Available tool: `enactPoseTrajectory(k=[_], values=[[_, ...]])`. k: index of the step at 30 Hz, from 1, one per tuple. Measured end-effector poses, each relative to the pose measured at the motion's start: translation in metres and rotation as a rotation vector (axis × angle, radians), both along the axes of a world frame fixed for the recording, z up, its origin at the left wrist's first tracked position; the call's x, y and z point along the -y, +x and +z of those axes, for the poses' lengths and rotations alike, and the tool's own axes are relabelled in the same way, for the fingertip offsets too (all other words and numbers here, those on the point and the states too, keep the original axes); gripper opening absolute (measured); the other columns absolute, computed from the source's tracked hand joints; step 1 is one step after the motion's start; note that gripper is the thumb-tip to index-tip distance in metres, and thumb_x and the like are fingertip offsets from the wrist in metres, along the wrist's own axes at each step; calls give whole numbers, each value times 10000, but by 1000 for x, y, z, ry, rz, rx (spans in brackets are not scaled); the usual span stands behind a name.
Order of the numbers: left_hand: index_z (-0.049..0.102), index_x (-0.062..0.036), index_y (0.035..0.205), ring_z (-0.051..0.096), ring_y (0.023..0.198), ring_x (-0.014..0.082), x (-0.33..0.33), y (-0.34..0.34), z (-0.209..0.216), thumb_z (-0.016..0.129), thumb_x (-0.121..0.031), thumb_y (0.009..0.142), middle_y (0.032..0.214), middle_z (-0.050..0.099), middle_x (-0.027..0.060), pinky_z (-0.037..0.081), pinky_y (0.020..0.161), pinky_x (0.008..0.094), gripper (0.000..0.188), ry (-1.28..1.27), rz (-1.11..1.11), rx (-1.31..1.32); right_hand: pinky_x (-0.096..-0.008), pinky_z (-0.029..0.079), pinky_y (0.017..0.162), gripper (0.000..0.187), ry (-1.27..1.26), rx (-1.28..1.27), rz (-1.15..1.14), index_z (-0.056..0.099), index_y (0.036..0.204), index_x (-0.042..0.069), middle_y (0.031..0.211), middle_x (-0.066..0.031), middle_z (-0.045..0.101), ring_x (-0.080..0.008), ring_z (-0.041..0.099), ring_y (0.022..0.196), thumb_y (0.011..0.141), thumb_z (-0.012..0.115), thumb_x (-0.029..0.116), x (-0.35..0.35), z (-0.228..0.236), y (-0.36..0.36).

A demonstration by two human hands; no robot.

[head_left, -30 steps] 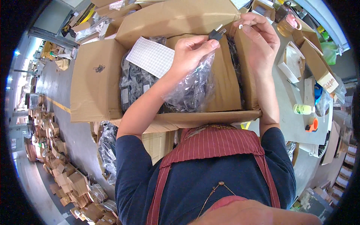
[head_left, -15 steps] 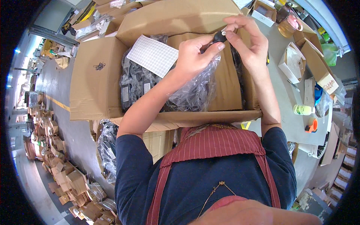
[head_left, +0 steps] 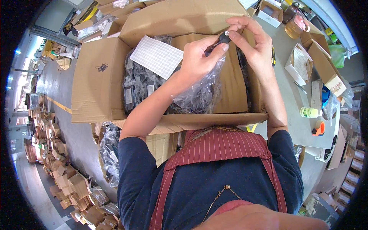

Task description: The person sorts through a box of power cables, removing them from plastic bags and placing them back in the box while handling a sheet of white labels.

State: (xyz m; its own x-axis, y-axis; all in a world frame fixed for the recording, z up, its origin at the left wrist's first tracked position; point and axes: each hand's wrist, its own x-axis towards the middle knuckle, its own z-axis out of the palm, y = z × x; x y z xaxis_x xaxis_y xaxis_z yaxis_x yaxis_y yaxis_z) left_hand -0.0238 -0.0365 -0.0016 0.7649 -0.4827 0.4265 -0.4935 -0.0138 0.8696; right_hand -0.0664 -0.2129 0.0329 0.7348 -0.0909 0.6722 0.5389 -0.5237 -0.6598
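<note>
I am viewing the left hand (head_left: 199, 57) clamping a black plug (head_left: 223, 38) over the open carton (head_left: 94, 92); the right hand (head_left: 255, 44) is crowding its white dot (head_left: 226, 33), whether clamped I cannot tell; uneven pressing could be skewing it.

Hands: two, left hand (head_left: 197, 57) and right hand (head_left: 253, 45)
Black plug (head_left: 222, 38): one, 1 o'clock
Dotted white sheet (head_left: 158, 56): one, 11 o'clock
Pale green bottle (head_left: 309, 112): one, 3 o'clock
Pitcher (head_left: 294, 28): one, 2 o'clock

The grey floor (head_left: 78, 136) bears a line (head_left: 59, 105) — yellow.
</note>
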Motion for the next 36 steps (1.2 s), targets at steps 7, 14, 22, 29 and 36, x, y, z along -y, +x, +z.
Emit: enactPoseTrajectory(k=[7,14,22,29,36], values=[[697,13,961,500,617,38,-2,-2,4,685,-170,945,675,606,-16,401,543,230,185,69,2,16,-306,445,888,240,186,-21,94,703,1063,46,886,-31,702,-165,634,908,824,698,74,1,-4,1],[681,13,887,504,593,35,-2,-3,8,708,-195,931,642,612,-10,400,526,231,214,65,13,19,-258,439,922,250,69,-28,31,672,1121,-12,956,-36,682,-108,607,958,871,664,-13,6,-4,-1],[672,-4,840,492,566,31,0,-1,7,710,-200,928,613,599,-12,392,501,238,218,94,58,72,-258,437,922,256,114,-32,87,662,1129,-4,944,-36,682,-112,610,946,873,661,-8,1,3,-3],[681,-14,845,496,564,37,0,1,4,723,-205,916,609,593,-8,407,517,238,207,121,91,128,-256,442,909,258,139,-73,49,665,1116,11,905,-19,678,-100,606,929,858,673,-1,-3,4,-4],[684,-7,871,497,576,31,0,2,0,721,-191,916,614,600,-11,410,521,232,193,82,72,79,-282,430,958,252,159,-99,21,673,1101,16,884,-20,688,-103,608,935,849,681,16,-3,7,-5]])
